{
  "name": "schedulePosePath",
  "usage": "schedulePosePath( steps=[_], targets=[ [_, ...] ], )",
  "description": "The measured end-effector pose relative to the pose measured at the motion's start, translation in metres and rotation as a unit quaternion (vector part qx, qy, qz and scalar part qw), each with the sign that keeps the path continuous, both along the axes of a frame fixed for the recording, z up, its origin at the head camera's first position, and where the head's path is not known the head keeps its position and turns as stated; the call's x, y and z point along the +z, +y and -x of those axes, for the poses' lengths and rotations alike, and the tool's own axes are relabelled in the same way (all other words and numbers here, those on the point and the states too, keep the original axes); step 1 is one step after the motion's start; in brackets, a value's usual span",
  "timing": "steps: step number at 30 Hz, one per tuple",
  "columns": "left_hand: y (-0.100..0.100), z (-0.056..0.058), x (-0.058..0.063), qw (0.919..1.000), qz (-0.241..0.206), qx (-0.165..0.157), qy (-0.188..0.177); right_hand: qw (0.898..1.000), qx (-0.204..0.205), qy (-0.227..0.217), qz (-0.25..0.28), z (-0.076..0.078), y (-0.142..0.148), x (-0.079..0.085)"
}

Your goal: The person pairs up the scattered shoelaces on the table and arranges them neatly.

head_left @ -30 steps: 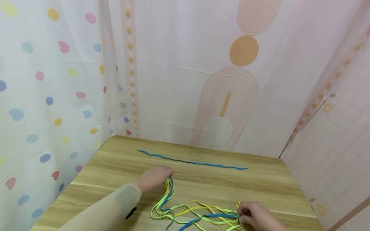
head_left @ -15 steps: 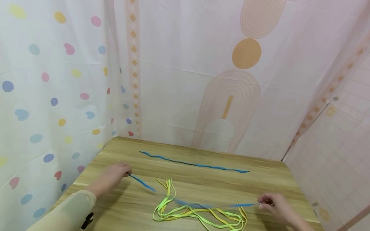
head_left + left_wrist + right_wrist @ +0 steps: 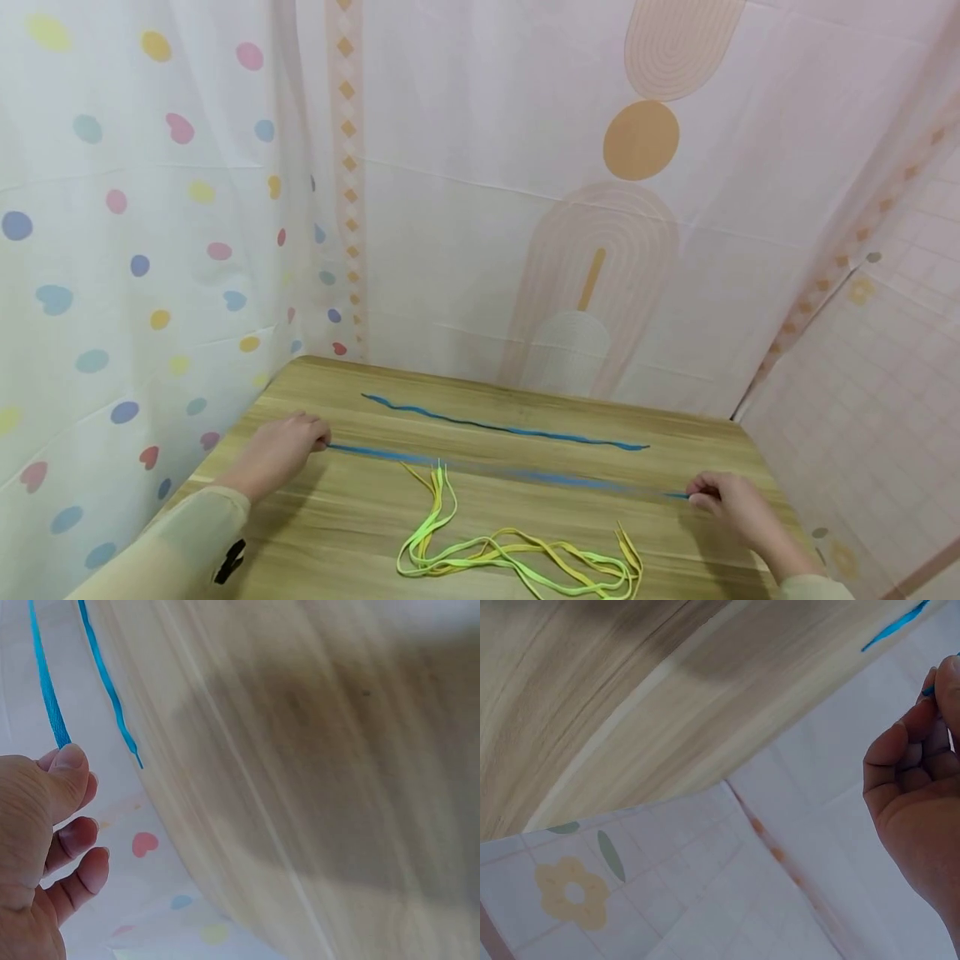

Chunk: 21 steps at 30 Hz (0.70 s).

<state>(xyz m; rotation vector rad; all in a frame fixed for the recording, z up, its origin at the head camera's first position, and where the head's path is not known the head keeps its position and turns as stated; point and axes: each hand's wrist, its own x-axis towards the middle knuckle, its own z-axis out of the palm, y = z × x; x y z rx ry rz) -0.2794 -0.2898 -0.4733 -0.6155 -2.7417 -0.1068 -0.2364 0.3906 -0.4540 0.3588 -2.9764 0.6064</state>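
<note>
Stretched between both hands is a blue shoelace (image 3: 375, 452), its middle blurred by motion. My left hand (image 3: 281, 450) pinches one end between thumb and forefinger; in the left wrist view the held lace (image 3: 49, 697) runs up from the fingertips. At the other end, my right hand (image 3: 731, 504) pinches the tip, a bit of which shows at the fingers in the right wrist view. A second blue shoelace (image 3: 465, 422) lies nearly straight along the table's back. In front, a loose bundle of yellow and lime green shoelaces (image 3: 450, 550) lies in curves on the wood.
The wooden table (image 3: 337, 533) ends at a pale patterned curtain (image 3: 450, 250) behind. A dotted curtain (image 3: 150, 333) hangs on the left, and a checked one with flowers (image 3: 885, 400) on the right.
The blue shoelace has come out of the bundle, pulled apart by both hands. The left hand moved left, the right hand right and farther back; the lace is now nearly straight.
</note>
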Motion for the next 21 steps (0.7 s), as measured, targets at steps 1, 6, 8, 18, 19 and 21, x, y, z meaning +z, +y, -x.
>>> schedulePosePath(
  steps=[1,6,8,18,19,21],
  targets=[
    [0.001,0.001,0.000,1.0000,0.000,0.004,0.000,1.000,-0.002,0.004,-0.003,0.002,0.001,-0.001],
    [0.005,0.004,0.004,0.9999,-0.007,0.013,-0.006,1.000,-0.001,0.020,0.000,0.008,0.005,-0.004],
    [0.005,0.006,0.004,0.9999,-0.007,0.013,-0.007,1.000,-0.004,0.020,0.000,0.010,0.005,-0.005],
    [0.009,0.040,0.001,0.9946,-0.027,0.076,-0.065,1.000,-0.025,-0.011,-0.009,0.044,-0.012,-0.006],
    [0.012,0.045,0.000,0.9935,-0.027,0.086,-0.069,0.999,-0.029,-0.012,-0.011,0.048,-0.015,-0.007],
    [0.020,0.056,-0.001,0.9906,-0.026,0.109,-0.079,0.999,-0.038,-0.007,-0.016,0.055,-0.022,-0.008]
  ],
)
